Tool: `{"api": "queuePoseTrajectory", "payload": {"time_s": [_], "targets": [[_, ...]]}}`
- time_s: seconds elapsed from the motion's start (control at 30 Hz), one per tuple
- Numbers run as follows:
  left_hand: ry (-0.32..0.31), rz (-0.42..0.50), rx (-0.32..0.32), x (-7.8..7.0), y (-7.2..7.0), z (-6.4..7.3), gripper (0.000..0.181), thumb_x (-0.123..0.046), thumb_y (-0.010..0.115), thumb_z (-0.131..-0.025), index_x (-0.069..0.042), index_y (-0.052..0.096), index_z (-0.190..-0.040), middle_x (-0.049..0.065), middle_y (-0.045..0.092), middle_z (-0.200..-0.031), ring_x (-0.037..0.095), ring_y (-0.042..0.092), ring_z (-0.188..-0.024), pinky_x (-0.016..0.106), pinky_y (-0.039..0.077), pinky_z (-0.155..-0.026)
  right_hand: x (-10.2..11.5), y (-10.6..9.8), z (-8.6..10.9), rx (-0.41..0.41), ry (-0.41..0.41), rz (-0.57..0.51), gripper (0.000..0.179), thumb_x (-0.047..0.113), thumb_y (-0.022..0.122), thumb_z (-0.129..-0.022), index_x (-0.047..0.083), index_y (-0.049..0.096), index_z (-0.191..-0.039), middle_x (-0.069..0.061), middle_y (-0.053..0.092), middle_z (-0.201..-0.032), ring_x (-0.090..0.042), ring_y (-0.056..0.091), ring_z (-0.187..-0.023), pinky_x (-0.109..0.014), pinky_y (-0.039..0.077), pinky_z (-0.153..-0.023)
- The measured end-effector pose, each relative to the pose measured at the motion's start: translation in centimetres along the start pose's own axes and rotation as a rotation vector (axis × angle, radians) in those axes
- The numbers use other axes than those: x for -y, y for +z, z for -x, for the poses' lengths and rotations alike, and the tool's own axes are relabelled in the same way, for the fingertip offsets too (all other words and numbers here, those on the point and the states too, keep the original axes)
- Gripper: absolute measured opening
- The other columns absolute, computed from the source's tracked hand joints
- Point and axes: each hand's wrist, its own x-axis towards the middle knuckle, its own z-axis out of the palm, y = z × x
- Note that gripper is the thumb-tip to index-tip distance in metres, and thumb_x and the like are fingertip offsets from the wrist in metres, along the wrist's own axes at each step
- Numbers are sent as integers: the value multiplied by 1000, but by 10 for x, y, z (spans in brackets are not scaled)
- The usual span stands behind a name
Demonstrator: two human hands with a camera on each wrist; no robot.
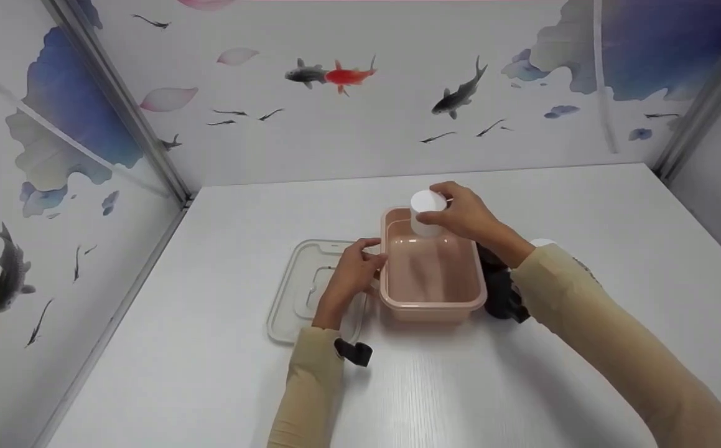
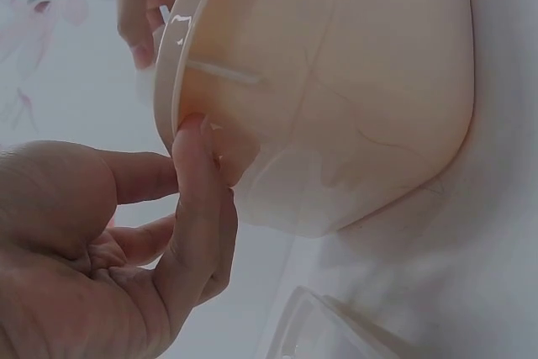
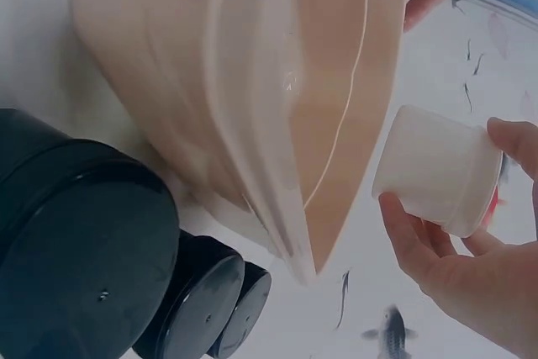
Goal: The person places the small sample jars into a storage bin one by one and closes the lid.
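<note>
Standing at far left, a panel (image 1: 55,249) printed with a grey fish edged a white table (image 1: 186,361). Next to it, a translucent lid (image 1: 302,295) lay flat, partly covered by a person's left hand (image 1: 351,270), whose thumb and fingers pinched the near-left side of a pink tub (image 1: 432,306) at its rim. The tub sat open side up on the table, just right of the lid. Above its far end, a white jar (image 1: 424,224) hung upright, clear of the floor of the tub, gripped around its sides by the thumb and fingers of the right hand (image 1: 465,214), parted only by the jar's width. Along the tub's right side, three dark round containers (image 3: 88,250) stood in a row, while a white object (image 1: 542,242) showed at far right, mostly hidden behind a tan sleeve (image 1: 590,311).
</note>
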Motion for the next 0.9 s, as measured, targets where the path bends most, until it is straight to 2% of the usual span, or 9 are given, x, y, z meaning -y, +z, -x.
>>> {"api": "queuePoseTrajectory", "payload": {"time_s": [0.3,0.63,0.77,0.9], "targets": [[-6,-29,19,-4,2,0,45,-23,56,-103,-13,48,-147,13,70,-109,17,70,-84,24,57,-56,5,3,-11,38,49,14,71,25,72,-91,-5,40,-147,-29,49,-145,-39,53,-128,-50,48,-107],[-8,-29,23,-1,2,-1,46,-24,56,-103,-14,48,-147,14,70,-114,18,71,-86,25,58,-57,7,12,-22,71,119,60,72,25,73,-90,-2,39,-148,-25,49,-144,-37,53,-126,-50,49,-107],[-17,-19,19,0,2,0,46,-24,57,-103,-15,48,-147,14,70,-112,17,69,-84,24,57,-56,7,15,-26,96,124,57,71,23,73,-89,-4,39,-146,-26,49,-143,-37,54,-125,-48,51,-104],[9,2,30,1,2,1,46,-24,56,-104,-13,47,-148,16,69,-114,17,70,-82,23,56,-52,7,17,-28,115,116,79,69,25,74,-88,-5,43,-142,-26,49,-142,-37,54,-123,-48,50,-103]]}}
